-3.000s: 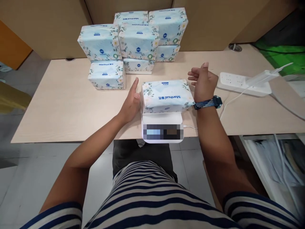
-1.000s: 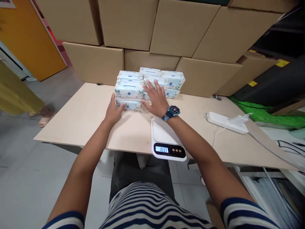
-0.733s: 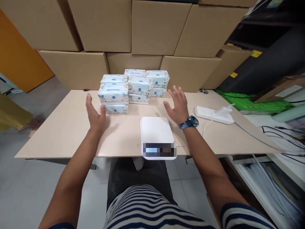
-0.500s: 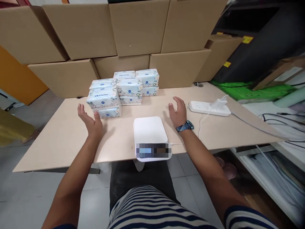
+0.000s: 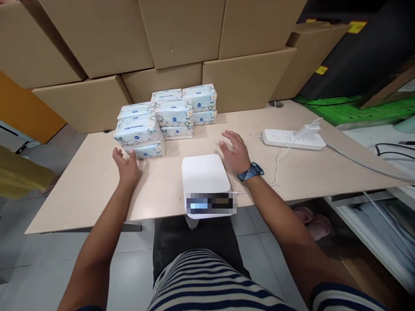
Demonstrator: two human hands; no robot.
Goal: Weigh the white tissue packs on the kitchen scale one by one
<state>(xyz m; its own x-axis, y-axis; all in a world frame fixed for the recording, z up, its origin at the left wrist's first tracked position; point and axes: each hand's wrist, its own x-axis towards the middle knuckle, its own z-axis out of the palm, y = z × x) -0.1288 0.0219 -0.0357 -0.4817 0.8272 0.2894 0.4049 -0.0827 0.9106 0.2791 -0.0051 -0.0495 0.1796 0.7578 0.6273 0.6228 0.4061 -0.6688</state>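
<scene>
Several floral tissue packs [image 5: 138, 131] are stacked two high in groups on the wooden table [image 5: 87, 181]. Beside the nearest stack, at its front left corner, my left hand [image 5: 127, 166] is open with fingers apart; whether a fingertip touches the lower pack I cannot tell. My right hand [image 5: 236, 153], with a watch [image 5: 251, 172] on the wrist, is open and holds nothing, right of a white digital scale [image 5: 205, 175]. The scale lies at the table's front edge with a bare top, and its display is blurred out.
Large cardboard boxes [image 5: 246, 80] form a wall behind the packs. A white power strip [image 5: 292, 139] with a plug and cables lies at the right. Further right is a green crate [image 5: 343, 116]. Mustard-coloured cloth [image 5: 22, 172] shows at the left edge.
My left hand has moved slightly right and down, closer to the near stack. My right hand has shifted a little left, toward the scale. The view has tilted slightly; the packs stay stacked.
</scene>
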